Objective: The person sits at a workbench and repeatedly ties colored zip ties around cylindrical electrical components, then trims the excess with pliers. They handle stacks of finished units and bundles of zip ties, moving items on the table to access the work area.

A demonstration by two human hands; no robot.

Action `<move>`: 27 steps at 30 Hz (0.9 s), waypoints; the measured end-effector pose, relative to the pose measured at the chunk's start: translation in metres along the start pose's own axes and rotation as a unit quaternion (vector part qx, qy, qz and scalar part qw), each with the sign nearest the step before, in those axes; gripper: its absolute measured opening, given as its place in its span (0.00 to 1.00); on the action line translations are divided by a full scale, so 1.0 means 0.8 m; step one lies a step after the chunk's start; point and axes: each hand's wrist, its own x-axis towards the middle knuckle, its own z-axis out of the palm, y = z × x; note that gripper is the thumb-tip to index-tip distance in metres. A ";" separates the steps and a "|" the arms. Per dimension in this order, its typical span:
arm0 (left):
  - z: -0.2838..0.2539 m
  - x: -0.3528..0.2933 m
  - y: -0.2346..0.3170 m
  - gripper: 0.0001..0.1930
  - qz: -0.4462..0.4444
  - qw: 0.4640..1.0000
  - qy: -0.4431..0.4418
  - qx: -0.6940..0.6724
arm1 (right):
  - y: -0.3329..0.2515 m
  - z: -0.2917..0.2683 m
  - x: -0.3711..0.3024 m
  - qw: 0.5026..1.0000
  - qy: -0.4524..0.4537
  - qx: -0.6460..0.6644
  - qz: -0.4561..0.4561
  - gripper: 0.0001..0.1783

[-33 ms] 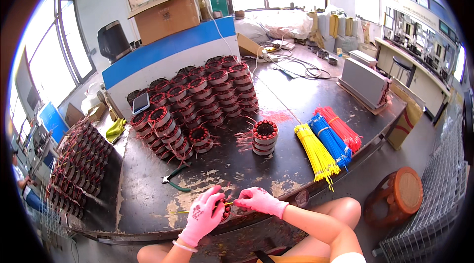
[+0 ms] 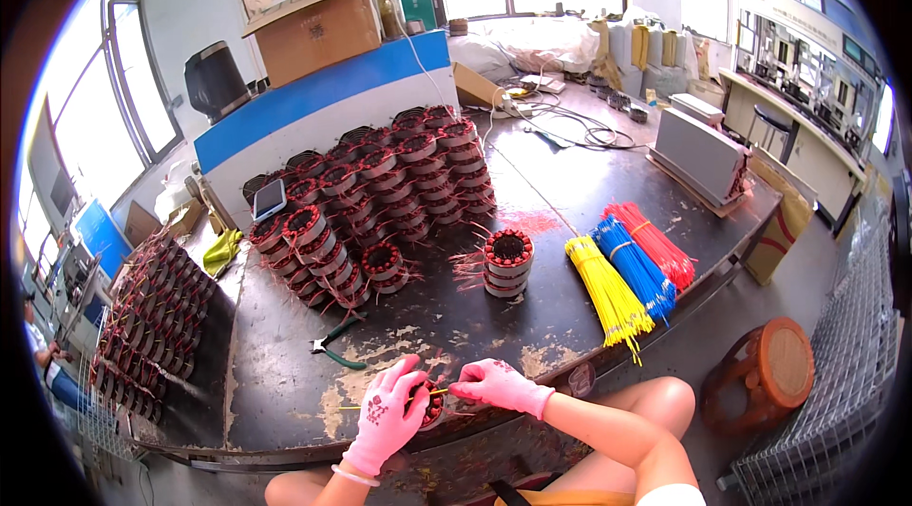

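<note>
In a pink glove, my left hand (image 2: 388,414) wraps round the left side of a motor stator (image 2: 433,405) with red windings, at the table's near edge. A thin yellow wire (image 2: 439,392) crosses the top of this stator, and its other end sticks out left of my left hand. My right hand (image 2: 501,386), also gloved in pink, pinches the wire's right end between thumb and forefinger. Part of the stator is hidden behind my left hand. Farther off stands a short stack of stators (image 2: 508,264) with loose red leads.
Green-handled pliers (image 2: 334,350) lie beyond my left hand. Yellow (image 2: 608,297), blue (image 2: 635,268) and red wire bundles (image 2: 650,245) lie to the right. Many stacked stators (image 2: 380,173) fill the table's back left, with a phone (image 2: 270,199) on top. A wooden stool (image 2: 760,375) stands at right.
</note>
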 end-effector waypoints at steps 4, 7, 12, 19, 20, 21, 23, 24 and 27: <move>0.033 -0.008 -0.010 0.16 -0.006 0.999 -0.011 0.035 | -0.014 0.000 -0.006 0.996 0.013 -0.083 0.004 0.21; 0.051 -0.003 -0.009 0.16 -0.018 0.999 -0.027 0.028 | -0.005 -0.005 -0.024 0.997 0.058 -0.049 -0.006 0.20; 0.052 0.000 -0.008 0.16 -0.030 0.998 -0.023 0.040 | 0.022 -0.066 -0.102 0.959 0.277 0.014 -0.062 0.14; 0.055 0.002 0.002 0.16 -0.065 0.997 -0.034 0.040 | 0.113 -0.196 -0.244 0.748 0.596 -0.215 0.198 0.27; 0.056 0.004 0.004 0.16 -0.064 0.996 -0.036 0.045 | 0.124 -0.205 -0.253 0.745 0.581 -0.231 0.233 0.28; 0.059 0.004 0.005 0.15 -0.065 0.996 -0.038 0.050 | 0.135 -0.213 -0.256 0.764 0.571 -0.190 0.232 0.27; 0.059 0.007 0.002 0.16 -0.066 0.996 -0.045 0.044 | 0.153 -0.222 -0.247 0.804 0.544 -0.101 0.219 0.26; 0.061 0.008 0.002 0.16 -0.063 0.996 -0.047 0.040 | 0.160 -0.224 -0.242 0.834 0.525 0.001 0.169 0.22; 0.051 -0.005 -0.019 0.17 -0.067 0.996 -0.044 0.047 | 0.117 -0.209 -0.222 0.835 0.534 0.105 0.076 0.18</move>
